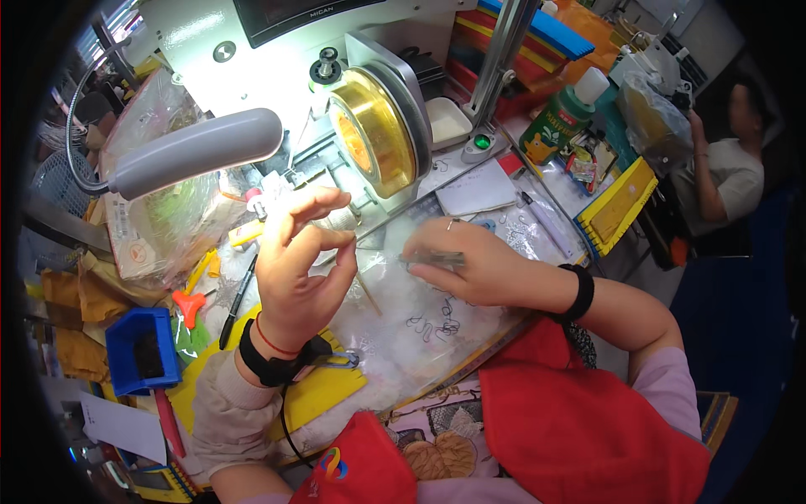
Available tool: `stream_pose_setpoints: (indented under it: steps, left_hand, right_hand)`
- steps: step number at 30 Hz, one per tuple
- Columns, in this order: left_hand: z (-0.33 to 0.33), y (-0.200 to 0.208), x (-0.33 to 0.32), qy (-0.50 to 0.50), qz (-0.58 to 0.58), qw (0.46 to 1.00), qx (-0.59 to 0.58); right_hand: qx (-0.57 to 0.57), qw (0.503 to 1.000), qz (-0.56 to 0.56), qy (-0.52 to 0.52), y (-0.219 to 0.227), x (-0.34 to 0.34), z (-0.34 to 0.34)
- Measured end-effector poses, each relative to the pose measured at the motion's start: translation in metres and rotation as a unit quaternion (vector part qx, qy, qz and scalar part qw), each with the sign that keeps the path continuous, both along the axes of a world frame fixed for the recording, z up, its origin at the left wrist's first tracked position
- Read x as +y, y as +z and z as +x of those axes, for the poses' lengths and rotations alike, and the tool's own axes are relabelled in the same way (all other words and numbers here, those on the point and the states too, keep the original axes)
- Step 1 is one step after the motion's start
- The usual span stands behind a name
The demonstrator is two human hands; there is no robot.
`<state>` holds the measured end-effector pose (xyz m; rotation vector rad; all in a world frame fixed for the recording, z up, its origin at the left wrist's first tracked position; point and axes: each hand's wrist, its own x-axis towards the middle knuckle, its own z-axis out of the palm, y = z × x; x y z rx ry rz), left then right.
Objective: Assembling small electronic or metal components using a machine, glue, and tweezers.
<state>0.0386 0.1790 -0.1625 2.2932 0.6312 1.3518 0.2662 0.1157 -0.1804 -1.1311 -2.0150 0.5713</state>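
Note:
My left hand (pixel 298 273) is raised over the worktop with thumb and forefinger pinched together. Whatever sits in that pinch, if anything, is too small to make out. To its right, my right hand (pixel 474 265) is curled around a small dark metal tool (pixel 441 259), blurred so that its kind does not show. The two hands are apart, in front of a white machine (pixel 201 42) carrying a spool of yellow film (pixel 378 134). Below my right hand, several thin dark wire pieces (pixel 437 326) lie loose on the clear-covered worktop (pixel 378 336).
A grey lamp (pixel 201 151) reaches in from the left. Left of my hand lie a black pen (pixel 239 302), an orange tool (pixel 190 306) and a blue bin (pixel 117 357). A green bottle (pixel 558 122) and yellow strip (pixel 620 206) stand right. Another person (pixel 735 176) sits at far right.

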Motion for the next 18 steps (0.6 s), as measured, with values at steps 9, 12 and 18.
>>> stream_pose_setpoints:
  steps: [9,12,18]
  left_hand:
    - [-0.003,0.005,0.003,0.018,0.053,0.998,0.041]
    - [-0.003,0.003,0.003,0.015,0.044,0.998,0.029]
    - [-0.002,0.004,0.004,0.01,0.045,0.999,0.025]
  right_hand:
    - [-0.009,0.971,0.234,0.044,0.044,0.015,0.001]
    - [-0.017,0.97,0.241,0.043,0.037,0.02,-0.002]
    - [-0.031,0.967,0.248,0.043,0.036,0.022,-0.005]
